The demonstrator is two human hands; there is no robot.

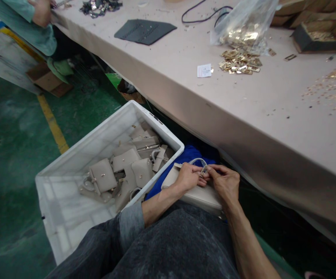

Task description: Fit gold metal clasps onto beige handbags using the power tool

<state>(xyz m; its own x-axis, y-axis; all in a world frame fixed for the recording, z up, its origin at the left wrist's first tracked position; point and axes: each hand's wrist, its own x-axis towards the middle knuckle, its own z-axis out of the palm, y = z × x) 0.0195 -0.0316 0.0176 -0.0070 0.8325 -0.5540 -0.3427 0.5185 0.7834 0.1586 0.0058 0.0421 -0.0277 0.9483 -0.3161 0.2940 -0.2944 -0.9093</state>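
Observation:
A beige handbag [205, 197] lies on my lap, partly covered by both hands. Its curved handle [197, 160] rises between them, with a small metal buckle [204, 169] near its end. My left hand [189, 176] is closed, its fingers pinching the handle end by the buckle. From the other side my right hand [224, 180] pinches at the same spot with thumb and forefinger. Beneath the bag is blue cloth [189, 153]. To the left stands a white plastic bin [78, 159] holding several similar beige handbags [103, 176].
The long table [243, 108] runs along my right. On it are gold metal plates [239, 62], a clear plastic bag [247, 23], a small white label [204, 70], a dark open box [321, 38] and a grey sheet [144, 31]. A co-worker's arm [42, 13] shows at upper left.

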